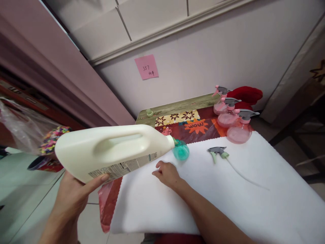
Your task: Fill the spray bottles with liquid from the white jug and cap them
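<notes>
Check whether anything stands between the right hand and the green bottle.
Nothing visible between the right hand and the green bottle, only white cloth. The white jug is up at the bottle's neck.

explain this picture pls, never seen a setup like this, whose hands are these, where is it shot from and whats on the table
There is no robot here: these are a person's bare hands, and the one picture comes from a camera on that person's head, looking forward and down. The left hand holds a large white bottle tilted sideways, its mouth at the neck of a small green bottle. The right hand is half curled beside them and shows nothing in it. On the white cloth lies a loose spray head with a thin tube. Three pink spray bottles stand at the far right, and a small green cap sits at the far left.
</notes>
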Motion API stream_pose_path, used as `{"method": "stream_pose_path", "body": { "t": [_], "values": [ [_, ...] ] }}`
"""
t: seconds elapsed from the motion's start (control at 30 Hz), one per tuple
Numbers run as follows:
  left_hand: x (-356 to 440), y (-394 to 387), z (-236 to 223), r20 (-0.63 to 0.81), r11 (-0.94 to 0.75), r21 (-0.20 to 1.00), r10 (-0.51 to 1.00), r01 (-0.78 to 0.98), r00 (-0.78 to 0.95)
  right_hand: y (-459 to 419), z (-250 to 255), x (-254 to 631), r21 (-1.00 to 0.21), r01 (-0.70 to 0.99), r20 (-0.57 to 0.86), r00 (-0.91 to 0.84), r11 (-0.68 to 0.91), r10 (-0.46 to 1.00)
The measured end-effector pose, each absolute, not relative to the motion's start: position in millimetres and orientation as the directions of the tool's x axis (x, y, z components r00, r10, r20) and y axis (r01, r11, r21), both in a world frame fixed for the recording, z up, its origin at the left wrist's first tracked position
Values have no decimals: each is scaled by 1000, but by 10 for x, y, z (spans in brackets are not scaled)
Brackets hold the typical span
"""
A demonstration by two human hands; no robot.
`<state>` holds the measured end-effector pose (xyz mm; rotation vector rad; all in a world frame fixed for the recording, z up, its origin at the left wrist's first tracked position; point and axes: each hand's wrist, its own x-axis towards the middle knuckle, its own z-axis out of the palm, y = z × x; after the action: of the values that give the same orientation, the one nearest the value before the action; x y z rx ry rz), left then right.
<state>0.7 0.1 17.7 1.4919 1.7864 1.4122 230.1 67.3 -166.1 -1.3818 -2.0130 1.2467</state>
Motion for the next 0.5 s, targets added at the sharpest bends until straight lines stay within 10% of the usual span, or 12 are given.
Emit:
{"method": "stream_pose_path", "body": {
  "t": [0.5],
  "values": [
    [1, 16, 192, 249, -89, 896, 912, 435, -327, 674, -1650, 2311, -845, 524, -161, -437, 106, 885]
  ]
}}
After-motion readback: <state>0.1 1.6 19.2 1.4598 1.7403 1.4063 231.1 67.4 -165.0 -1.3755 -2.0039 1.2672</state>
